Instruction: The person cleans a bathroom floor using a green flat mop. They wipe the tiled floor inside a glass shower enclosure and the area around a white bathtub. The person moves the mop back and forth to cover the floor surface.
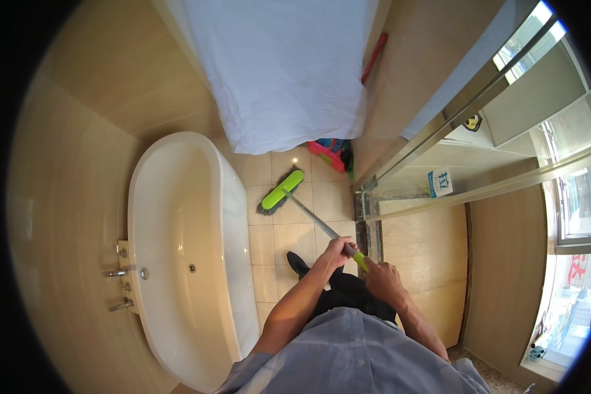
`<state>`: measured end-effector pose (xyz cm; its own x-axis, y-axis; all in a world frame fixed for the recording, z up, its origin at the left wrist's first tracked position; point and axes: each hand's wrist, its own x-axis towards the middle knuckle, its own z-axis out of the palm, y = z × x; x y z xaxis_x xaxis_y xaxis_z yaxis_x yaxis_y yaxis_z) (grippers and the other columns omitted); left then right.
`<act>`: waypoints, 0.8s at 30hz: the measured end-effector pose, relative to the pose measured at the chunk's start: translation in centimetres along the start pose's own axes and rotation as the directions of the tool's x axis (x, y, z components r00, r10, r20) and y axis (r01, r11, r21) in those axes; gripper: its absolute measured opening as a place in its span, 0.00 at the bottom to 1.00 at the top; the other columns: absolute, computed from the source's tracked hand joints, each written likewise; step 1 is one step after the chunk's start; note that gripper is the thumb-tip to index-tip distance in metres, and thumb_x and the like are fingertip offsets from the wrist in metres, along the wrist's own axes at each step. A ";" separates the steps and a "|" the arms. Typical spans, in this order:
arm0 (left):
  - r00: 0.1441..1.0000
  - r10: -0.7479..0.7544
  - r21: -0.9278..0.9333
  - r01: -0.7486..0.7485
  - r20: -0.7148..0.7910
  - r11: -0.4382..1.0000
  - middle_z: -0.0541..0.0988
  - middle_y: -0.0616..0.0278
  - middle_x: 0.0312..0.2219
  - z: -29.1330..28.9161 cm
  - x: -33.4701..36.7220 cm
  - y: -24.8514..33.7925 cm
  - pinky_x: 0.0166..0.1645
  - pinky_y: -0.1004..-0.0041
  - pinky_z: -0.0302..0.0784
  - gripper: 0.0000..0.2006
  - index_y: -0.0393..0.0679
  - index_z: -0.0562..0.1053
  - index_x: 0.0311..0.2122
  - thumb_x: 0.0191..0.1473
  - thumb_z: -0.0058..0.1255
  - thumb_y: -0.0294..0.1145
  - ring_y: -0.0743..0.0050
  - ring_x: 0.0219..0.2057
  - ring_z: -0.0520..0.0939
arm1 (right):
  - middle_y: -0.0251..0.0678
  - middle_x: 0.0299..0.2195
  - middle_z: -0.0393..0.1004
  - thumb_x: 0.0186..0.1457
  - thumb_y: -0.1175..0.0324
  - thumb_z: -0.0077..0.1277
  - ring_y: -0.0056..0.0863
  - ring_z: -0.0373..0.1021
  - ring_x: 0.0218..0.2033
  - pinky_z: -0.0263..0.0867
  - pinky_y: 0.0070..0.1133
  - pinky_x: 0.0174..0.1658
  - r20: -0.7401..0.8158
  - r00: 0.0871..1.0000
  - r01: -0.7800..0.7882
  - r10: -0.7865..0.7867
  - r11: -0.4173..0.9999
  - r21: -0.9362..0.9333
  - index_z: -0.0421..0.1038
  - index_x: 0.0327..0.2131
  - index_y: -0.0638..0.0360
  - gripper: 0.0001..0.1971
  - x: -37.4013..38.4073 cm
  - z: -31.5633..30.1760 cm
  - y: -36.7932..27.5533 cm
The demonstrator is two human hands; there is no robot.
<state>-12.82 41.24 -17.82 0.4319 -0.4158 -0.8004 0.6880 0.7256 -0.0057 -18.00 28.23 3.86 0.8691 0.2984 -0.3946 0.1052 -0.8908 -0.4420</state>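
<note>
A flat mop with a bright green head (283,189) and a dark grey fringe lies on the beige tiled floor (261,244). Its grey pole (313,218) slants up toward me and ends in a green grip. My left hand (340,251) is wrapped round the pole just below that grip. Higher up, my right hand (382,281) is closed on the green end (360,261). The mop head rests between the bathtub and the glass partition, tilted across the tiles.
Along the left stands a white oval bathtub (233,217) with wall taps (117,274). A white curtain (282,72) hangs ahead, with a pink-red object (328,156) at its foot. To the right, a glass partition (400,197) rises from a dark sill. My black shoe (297,264) is on the floor.
</note>
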 end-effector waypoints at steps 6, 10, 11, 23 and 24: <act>0.986 -0.145 0.309 0.164 -0.083 0.937 0.74 0.56 0.23 5.0 1.7 -4.8 0.34 0.59 0.81 0.12 0.37 0.65 0.35 0.54 0.53 0.33 0.59 0.27 0.80 | 0.57 0.24 0.73 0.49 0.68 0.49 0.56 0.72 0.29 0.67 0.45 0.36 0.054 0.966 -0.249 0.252 0.967 -0.048 0.66 0.38 0.65 0.13 -3.6 -3.2 1.6; 0.982 -0.127 0.230 0.157 -0.142 0.961 0.74 0.54 0.25 4.8 4.7 -7.3 0.31 0.58 0.81 0.09 0.36 0.66 0.36 0.52 0.49 0.28 0.59 0.26 0.80 | 0.56 0.24 0.74 0.49 0.67 0.49 0.57 0.72 0.29 0.67 0.46 0.37 0.098 0.963 -0.246 0.252 0.967 -0.068 0.67 0.37 0.64 0.13 -6.0 -4.6 2.4; 0.975 -0.146 0.192 0.177 -0.166 0.965 0.74 0.53 0.25 5.0 5.2 -7.7 0.29 0.58 0.80 0.08 0.35 0.67 0.35 0.50 0.47 0.25 0.58 0.25 0.80 | 0.56 0.24 0.74 0.49 0.67 0.50 0.57 0.72 0.28 0.67 0.45 0.37 0.106 0.960 -0.253 0.259 0.965 -0.067 0.67 0.38 0.64 0.14 -6.8 -5.3 2.6; 0.925 0.238 0.023 -0.242 -0.297 0.970 0.72 0.54 0.16 1.0 7.5 -6.9 0.20 0.63 0.73 0.04 0.38 0.68 0.26 0.46 0.51 0.24 0.61 0.16 0.74 | 0.52 0.21 0.74 0.41 0.69 0.58 0.49 0.73 0.24 0.69 0.41 0.30 0.060 0.997 0.050 -0.052 0.998 0.030 0.68 0.45 0.63 0.24 -4.4 -2.6 6.6; 0.937 0.237 0.010 -0.243 -0.258 0.970 0.73 0.55 0.17 0.6 7.7 -5.4 0.22 0.63 0.74 0.04 0.38 0.68 0.28 0.48 0.50 0.25 0.62 0.17 0.75 | 0.51 0.21 0.74 0.41 0.69 0.58 0.49 0.73 0.24 0.69 0.41 0.30 0.059 0.995 0.077 -0.078 0.997 0.010 0.68 0.45 0.62 0.23 -3.5 -2.2 6.2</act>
<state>-12.88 33.78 -23.57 0.4171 -0.0761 -0.9057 0.5682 0.7996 0.1945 -19.29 20.86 4.29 0.8285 0.3861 -0.4056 0.1671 -0.8618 -0.4790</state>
